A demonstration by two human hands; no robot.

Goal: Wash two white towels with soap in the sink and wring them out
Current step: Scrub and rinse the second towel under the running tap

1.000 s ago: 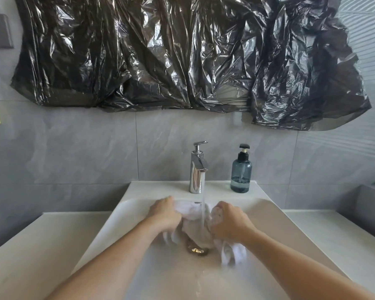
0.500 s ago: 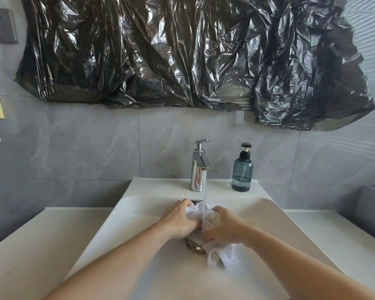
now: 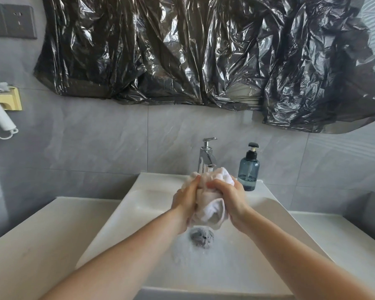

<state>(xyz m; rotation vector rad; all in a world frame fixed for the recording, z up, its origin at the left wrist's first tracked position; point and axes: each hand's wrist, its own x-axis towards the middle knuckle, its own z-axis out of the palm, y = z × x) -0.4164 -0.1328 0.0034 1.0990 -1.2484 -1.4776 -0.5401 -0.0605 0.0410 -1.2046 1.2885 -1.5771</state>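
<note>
While both hands squeeze it at the frame's centre, the white towel point(image 3: 206, 198) hangs bunched above the sink point(image 3: 126, 213) drain, left hand point(image 3: 185, 201) and right hand point(image 3: 230, 197) fingers curled tightly around it below the faucet point(image 3: 206, 156).

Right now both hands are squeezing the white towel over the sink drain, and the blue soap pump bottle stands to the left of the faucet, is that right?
Not quite: the head view shows the blue soap pump bottle to the right of the faucet, not the left. The rest holds: the left hand and right hand squeeze the white towel over the sink drain.
</note>
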